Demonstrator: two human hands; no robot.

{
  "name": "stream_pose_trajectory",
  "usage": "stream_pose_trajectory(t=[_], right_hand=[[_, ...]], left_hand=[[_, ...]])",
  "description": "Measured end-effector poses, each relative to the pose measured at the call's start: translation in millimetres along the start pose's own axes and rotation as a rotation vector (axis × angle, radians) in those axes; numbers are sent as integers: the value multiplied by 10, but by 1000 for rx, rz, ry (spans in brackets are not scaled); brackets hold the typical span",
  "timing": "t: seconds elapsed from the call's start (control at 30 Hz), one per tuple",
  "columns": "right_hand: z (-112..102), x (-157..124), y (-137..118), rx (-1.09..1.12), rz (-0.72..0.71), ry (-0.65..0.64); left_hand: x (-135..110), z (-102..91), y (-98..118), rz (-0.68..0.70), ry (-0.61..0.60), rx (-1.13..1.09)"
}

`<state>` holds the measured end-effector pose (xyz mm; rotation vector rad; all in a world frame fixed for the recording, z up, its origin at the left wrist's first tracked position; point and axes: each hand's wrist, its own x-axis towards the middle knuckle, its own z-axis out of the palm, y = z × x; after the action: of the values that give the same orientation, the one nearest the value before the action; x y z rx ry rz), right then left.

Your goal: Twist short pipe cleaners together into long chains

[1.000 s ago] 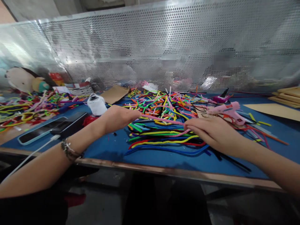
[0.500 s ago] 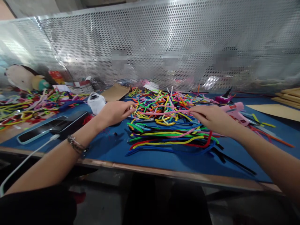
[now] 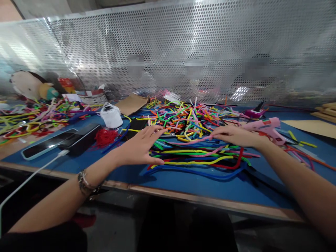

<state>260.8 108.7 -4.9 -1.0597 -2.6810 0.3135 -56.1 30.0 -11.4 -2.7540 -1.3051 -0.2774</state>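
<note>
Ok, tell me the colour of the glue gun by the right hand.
The glue gun is pink; head view.

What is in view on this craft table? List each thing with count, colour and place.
pipe cleaner pile: one, many colours, table middle
second pile: one, mixed colours, far left
pink glue gun: one, pink, right of pile
purple glue gun: one, purple, behind pink one
phone: one, dark screen, left
black box: one, black, beside phone
white bundle: one, white, left of pile
cardboard piece: one, brown, behind bundle
plush toy: one, cream, far left
metal screen: one, silver, behind table
table: one, blue top
left grip: one, bare, open, at pile's left edge
right grip: one, bare, fingertips on pink pipe cleaner
</note>
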Motion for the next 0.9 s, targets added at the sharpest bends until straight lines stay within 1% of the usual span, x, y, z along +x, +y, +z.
stream_pose_trajectory(t=[0.07, 0.17, 0.23, 0.3, 0.4, 0.5, 0.57, 0.6, 0.63, 0.7, 0.77, 0.83, 0.9], right_hand=[[19, -31, 22, 3, -9, -31], [19, -52, 20, -14, 4, -21], [8, -54, -7, -35, 19, 30], [-3, -50, -51, -62, 27, 111], [2, -39, -141, -115, 26, 246], [39, -3, -278, -180, 7, 346], [62, 49, -399, -220, -20, 384], [66, 87, -464, -247, -52, 399], [63, 132, -527, -279, -96, 407], [40, 244, -633, -351, -202, 410], [11, 377, -696, -385, -244, 398], [-1, 517, -706, -388, -224, 383], [18, 649, -661, -396, -186, 368]], left_hand=[[21, 25, 65, -25, 29, 5], [130, 46, 114, -2, 28, -29], [234, 61, 97, 43, 15, -33], [340, 83, 51, 71, 11, -9], [464, 100, 25, 55, 56, 28], [539, 53, 164, 69, 193, 59], [586, -14, 326, 142, 280, 49], [615, -53, 405, 178, 304, 35], [650, -93, 469, 184, 314, 15], [731, -169, 533, 125, 292, -1], [816, -233, 497, 38, 264, 32], [885, -273, 385, -19, 263, 92], [919, -288, 241, -47, 240, 107]])
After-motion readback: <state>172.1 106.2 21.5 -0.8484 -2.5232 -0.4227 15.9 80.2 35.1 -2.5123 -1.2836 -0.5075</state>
